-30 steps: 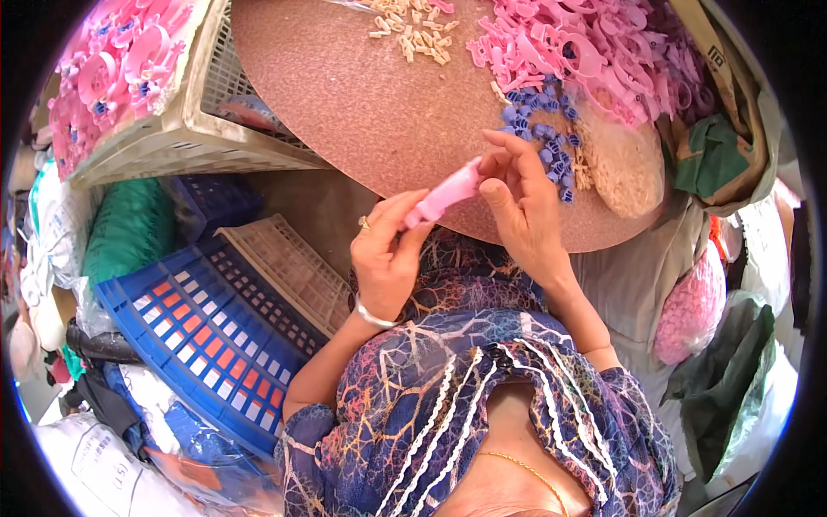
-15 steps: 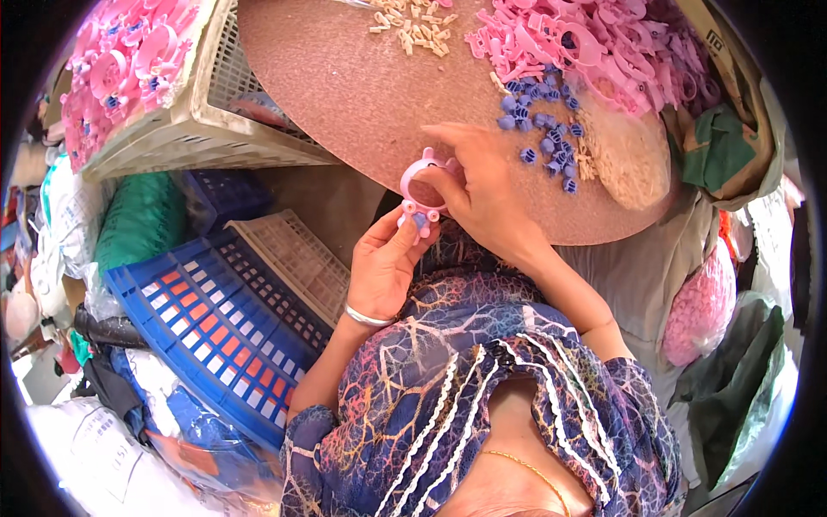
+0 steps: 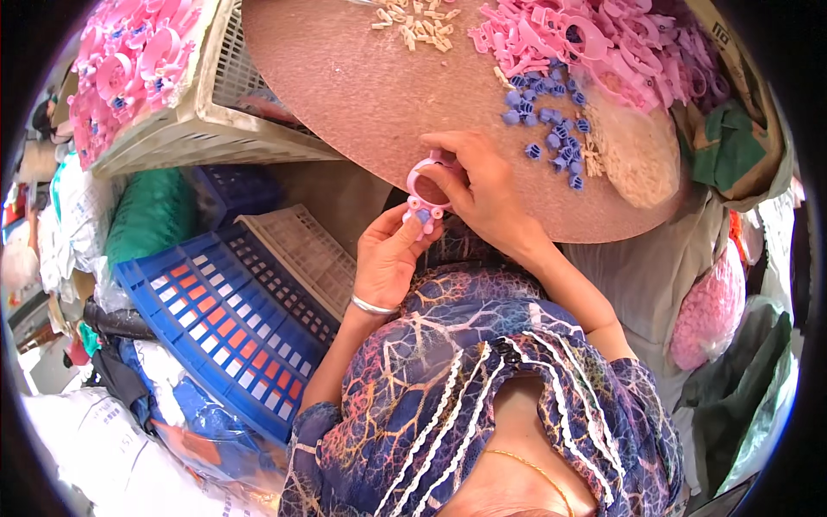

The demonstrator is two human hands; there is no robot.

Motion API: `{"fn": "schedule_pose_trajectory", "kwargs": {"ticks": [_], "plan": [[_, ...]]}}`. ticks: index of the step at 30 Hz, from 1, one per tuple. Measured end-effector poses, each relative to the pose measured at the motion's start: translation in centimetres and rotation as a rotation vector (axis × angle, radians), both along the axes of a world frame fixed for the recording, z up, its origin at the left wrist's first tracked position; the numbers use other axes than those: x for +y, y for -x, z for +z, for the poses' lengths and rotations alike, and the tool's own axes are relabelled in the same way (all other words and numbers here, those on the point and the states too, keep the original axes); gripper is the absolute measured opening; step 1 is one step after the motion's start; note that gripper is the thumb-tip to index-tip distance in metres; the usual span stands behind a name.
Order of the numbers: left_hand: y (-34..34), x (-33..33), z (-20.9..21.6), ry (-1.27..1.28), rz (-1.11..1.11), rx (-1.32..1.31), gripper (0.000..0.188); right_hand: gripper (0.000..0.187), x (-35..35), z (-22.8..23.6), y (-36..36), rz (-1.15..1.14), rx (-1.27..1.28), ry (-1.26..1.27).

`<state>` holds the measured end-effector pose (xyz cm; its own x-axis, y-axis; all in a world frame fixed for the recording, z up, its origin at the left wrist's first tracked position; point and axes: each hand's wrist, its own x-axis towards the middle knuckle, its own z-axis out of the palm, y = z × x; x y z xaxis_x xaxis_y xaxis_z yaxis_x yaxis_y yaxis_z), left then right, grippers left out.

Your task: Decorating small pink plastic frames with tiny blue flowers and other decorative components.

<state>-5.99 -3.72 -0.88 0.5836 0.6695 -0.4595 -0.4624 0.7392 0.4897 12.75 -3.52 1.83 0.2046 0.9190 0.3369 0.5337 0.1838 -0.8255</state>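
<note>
Near the table's front edge, a small pink plastic toy with a round ring top and a little animal figure at its base (image 3: 414,182) is between my two hands. My left hand (image 3: 385,265) pinches the lower figure, which has a blue piece at its middle, between thumb and fingers. My right hand (image 3: 493,194) grips the ring, its thumb across the opening and the index finger bent over the top rim. The fingers cover the ring's upper right side.
On the brown round table (image 3: 370,103) lie blue pieces (image 3: 560,142), cream pieces (image 3: 418,26) and a pink parts heap (image 3: 594,43). A pale crate (image 3: 185,129) with pink toys stands at left, above a blue basket (image 3: 224,327). A pink-filled bag (image 3: 708,310) hangs right.
My right index finger, stretched out before, has bent down onto the ring's top rim and now covers its ears. My left hand keeps its pinch. The whole view has shifted slightly.
</note>
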Motion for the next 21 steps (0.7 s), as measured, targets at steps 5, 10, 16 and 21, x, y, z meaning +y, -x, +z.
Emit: {"fn": "schedule_pose_trajectory", "kwargs": {"ticks": [5,10,16,21], "plan": [[-0.30,0.20,0.08,0.008,0.022,0.042,0.026,0.032,0.15,-0.22,-0.26,-0.006,-0.018,-0.011],[-0.38,0.31,0.06,-0.002,0.039,0.029,0.023,0.028,0.33,0.01,-0.08,-0.054,-0.236,-0.026],[-0.50,0.53,-0.14,-0.042,0.048,-0.035,0.019,0.019,0.65,-0.24,-0.70,0.011,-0.347,-0.108],[-0.42,0.50,-0.11,-0.062,0.045,0.019,0.019,0.018,0.78,-0.30,-0.86,0.061,-0.324,-0.150]]}}
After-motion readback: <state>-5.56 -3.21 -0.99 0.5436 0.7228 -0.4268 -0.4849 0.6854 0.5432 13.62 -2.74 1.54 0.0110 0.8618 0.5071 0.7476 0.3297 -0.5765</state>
